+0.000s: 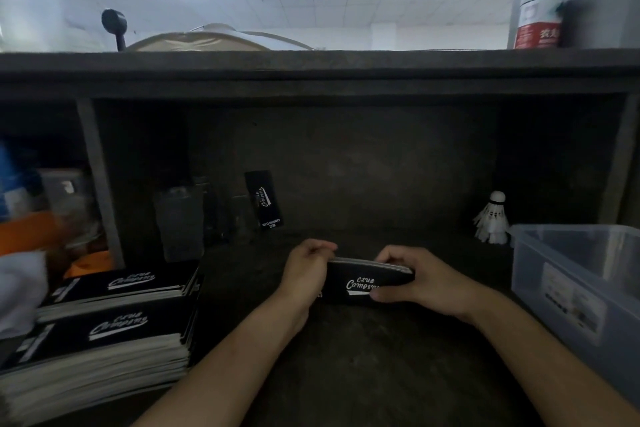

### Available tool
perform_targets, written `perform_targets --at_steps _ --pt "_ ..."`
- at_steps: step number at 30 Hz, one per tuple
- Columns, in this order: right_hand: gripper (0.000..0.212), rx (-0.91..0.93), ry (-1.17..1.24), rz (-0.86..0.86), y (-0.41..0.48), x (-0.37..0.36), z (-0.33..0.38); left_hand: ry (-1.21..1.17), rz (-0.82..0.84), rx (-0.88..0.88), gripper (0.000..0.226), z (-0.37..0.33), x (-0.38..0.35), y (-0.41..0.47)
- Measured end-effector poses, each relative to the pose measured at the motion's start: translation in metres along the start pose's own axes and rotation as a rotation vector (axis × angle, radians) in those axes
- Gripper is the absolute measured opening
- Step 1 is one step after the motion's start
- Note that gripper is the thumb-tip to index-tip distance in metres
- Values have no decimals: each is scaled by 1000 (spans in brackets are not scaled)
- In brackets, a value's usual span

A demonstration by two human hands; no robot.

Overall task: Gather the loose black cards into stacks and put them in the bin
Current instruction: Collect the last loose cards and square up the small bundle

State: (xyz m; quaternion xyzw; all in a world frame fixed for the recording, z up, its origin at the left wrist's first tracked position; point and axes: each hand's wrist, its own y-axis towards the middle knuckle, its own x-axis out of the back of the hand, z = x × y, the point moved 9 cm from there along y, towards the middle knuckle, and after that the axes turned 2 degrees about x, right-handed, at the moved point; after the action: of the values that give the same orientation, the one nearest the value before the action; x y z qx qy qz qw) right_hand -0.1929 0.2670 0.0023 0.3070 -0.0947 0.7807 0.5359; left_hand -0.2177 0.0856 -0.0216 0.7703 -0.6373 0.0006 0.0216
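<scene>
A small stack of black cards (360, 279) with white "Club Camping" lettering stands on its long edge on the dark desk, held between both hands. My left hand (306, 274) grips its left end, and my right hand (415, 279) grips its right end with the thumb under the front. Two tall stacks of the same black cards (114, 319) lie at the front left. One single black card (265, 199) leans upright at the back. The clear plastic bin (568, 274) stands at the right.
Glass cups (178, 222) stand at the back left beside a wooden divider (98, 180). White shuttlecocks (491, 218) sit at the back right, next to the bin. A shelf board (311, 69) runs overhead with a bottle (538, 0) on it.
</scene>
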Motion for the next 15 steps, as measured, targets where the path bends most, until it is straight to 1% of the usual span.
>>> perform_targets --at_steps 2,3,4,5,7,9,11,12,13,15 --pt "27 30 -28 -21 0 1 3 -81 -53 96 14 7 7 7" --pt "26 46 -40 -47 1 4 4 -92 -102 104 13 6 14 14" --pt "24 59 -49 -81 1 8 4 -46 -150 71 14 0 21 22" --pt "23 68 -60 -115 1 12 3 65 -201 8 16 -10 29 30" --pt "21 65 -78 -160 2 17 0 387 -307 -130 13 -35 39 47" --pt "21 59 -95 -159 3 17 -2 716 -403 -218 38 -56 44 66" --pt "21 57 -119 -138 5 13 -4 969 -562 -261 51 -75 51 82" --pt "21 54 -127 -134 6 12 -4 1013 -639 -262 55 -85 57 88" --pt "21 51 -131 -134 7 11 -4 1003 -705 -248 59 -93 64 94" --pt "21 54 -122 -133 10 11 -4 929 -765 -189 76 -102 77 114"
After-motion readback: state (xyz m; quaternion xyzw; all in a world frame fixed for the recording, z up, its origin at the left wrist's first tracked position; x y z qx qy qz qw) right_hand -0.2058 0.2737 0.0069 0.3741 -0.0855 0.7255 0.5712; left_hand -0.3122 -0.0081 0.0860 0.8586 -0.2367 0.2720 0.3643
